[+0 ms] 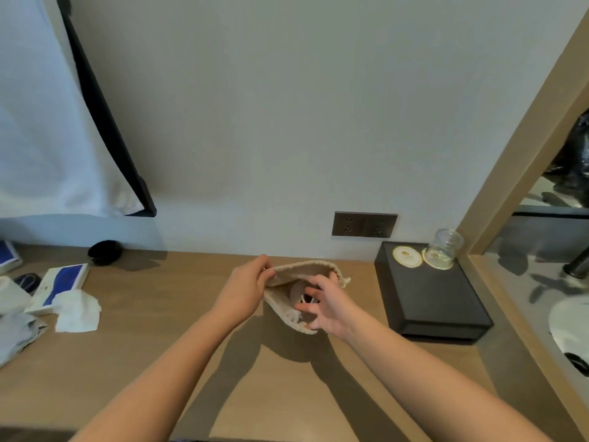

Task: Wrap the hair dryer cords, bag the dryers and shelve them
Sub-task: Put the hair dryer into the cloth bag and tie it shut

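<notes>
From the head camera, the work sits at the back edge of the counter, about midway along it and close to the wall. A beige drawstring bag is held up there with its mouth turned toward the person. The left hand pinches the bag's rim at its left side between thumb and fingers, pulling the mouth wide. The right hand is at the right of the mouth with its fingers curled in around the grey dryer, which is already mostly down inside the bag. The lower rim of the bag lies against that palm. Blur hides how the cord lies.

Both forearms reach in from the front edge, and the wooden top between and beneath them is bare right back to the bag.

Toward the right end a black box stands just beside the right hand but apart from it, its back edge near the wall. On its far corner lie two round coasters, one under an upturned glass. A dark socket is set in the wall just above the counter, between bag and box. Past the box, the right edge steps down to a grey top with a white basin.

The left end is crowded: a loose tissue, a blue and white carton touching it, folded cloths at the very edge, and a small black round thing against the wall, all well apart from the left hand
</notes>
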Demonstrator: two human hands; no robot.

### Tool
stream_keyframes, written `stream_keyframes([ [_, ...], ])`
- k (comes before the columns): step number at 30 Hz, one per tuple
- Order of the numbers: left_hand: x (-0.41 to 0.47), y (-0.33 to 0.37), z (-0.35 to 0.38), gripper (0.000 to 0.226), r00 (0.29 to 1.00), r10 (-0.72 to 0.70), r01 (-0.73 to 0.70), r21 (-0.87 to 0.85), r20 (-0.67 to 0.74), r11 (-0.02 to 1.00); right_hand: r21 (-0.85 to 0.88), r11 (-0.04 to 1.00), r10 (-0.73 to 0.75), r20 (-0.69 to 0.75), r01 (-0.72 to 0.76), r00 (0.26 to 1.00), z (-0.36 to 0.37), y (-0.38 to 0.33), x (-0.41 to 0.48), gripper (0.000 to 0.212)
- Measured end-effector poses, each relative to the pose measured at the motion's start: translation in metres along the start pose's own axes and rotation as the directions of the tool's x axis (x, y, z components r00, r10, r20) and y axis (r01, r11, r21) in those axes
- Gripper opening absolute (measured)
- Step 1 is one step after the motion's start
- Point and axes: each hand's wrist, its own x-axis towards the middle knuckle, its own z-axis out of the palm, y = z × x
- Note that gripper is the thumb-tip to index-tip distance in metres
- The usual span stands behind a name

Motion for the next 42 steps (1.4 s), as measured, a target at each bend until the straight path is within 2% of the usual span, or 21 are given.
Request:
stream_keyframes([
  [3, -0.018, -0.014, 0.004, 0.016, 0.998, -0.027, 0.027, 0.002, 0.061, 1.0, -0.051, 0.996, 0.072, 0.048, -0.069, 0.996, -0.011, 0.015, 0.001, 0.084],
  [9, -0.057, -0.049, 0.042, 0.014, 0.979, -0.138, 0.112, 0.171, 0.148, 0.979, -0.099, 0.979, 0.182, 0.06, -0.176, 0.981, -0.033, 0.055, 0.0, 0.056],
  [11, -0.067, -0.057, 0.052, 0.016, 0.974, -0.16, 0.125, 0.209, 0.16, 0.97, -0.126, 0.974, 0.193, 0.039, -0.187, 0.98, -0.041, 0.068, -0.005, 0.06],
  [14, -0.08, -0.06, 0.06, 0.019, 0.972, -0.159, 0.121, 0.21, 0.172, 0.97, -0.151, 0.97, 0.198, 0.028, -0.192, 0.98, -0.054, 0.083, -0.01, 0.08],
  [19, -0.102, -0.064, 0.073, 0.02, 0.962, -0.182, 0.134, 0.231, 0.203, 0.964, -0.144, 0.971, 0.195, 0.03, -0.188, 0.98, -0.075, 0.099, -0.013, 0.078],
  [21, -0.11, -0.066, 0.076, 0.019, 0.95, -0.228, 0.178, 0.229, 0.214, 0.957, -0.166, 0.97, 0.181, 0.01, -0.177, 0.983, -0.08, 0.103, -0.016, 0.068],
  [23, -0.117, -0.069, 0.08, 0.017, 0.936, -0.269, 0.224, 0.204, 0.228, 0.953, -0.23, 0.958, 0.163, -0.053, -0.171, 0.985, -0.086, 0.107, -0.018, 0.044],
  [25, -0.122, -0.073, 0.083, 0.017, 0.917, -0.298, 0.255, 0.182, 0.267, 0.95, -0.348, 0.92, 0.139, -0.145, -0.182, 0.98, -0.091, 0.111, -0.02, 0.033],
  [28, -0.125, -0.076, 0.086, 0.017, 0.895, -0.322, 0.283, 0.165, 0.309, 0.945, -0.578, 0.802, 0.002, -0.248, -0.15, 0.969, -0.101, 0.115, -0.023, 0.033],
  [31, -0.127, -0.078, 0.089, 0.018, 0.893, -0.329, 0.296, 0.148, 0.307, 0.944, -0.748, 0.659, -0.156, -0.235, -0.077, 0.959, -0.108, 0.117, -0.026, 0.039],
  [32, -0.127, -0.077, 0.089, 0.018, 0.892, -0.332, 0.301, 0.142, 0.308, 0.943, -0.767, 0.64, -0.19, -0.22, -0.049, 0.957, -0.109, 0.117, -0.027, 0.039],
  [38, -0.128, -0.077, 0.089, 0.02, 0.879, -0.359, 0.348, 0.093, 0.313, 0.933, -0.73, 0.672, -0.302, -0.111, 0.129, 0.947, -0.114, 0.118, -0.031, 0.034],
  [42, -0.128, -0.076, 0.088, 0.022, 0.875, -0.386, 0.392, 0.04, 0.292, 0.919, -0.517, 0.839, -0.322, -0.222, 0.169, 0.92, -0.116, 0.114, -0.033, 0.028],
])
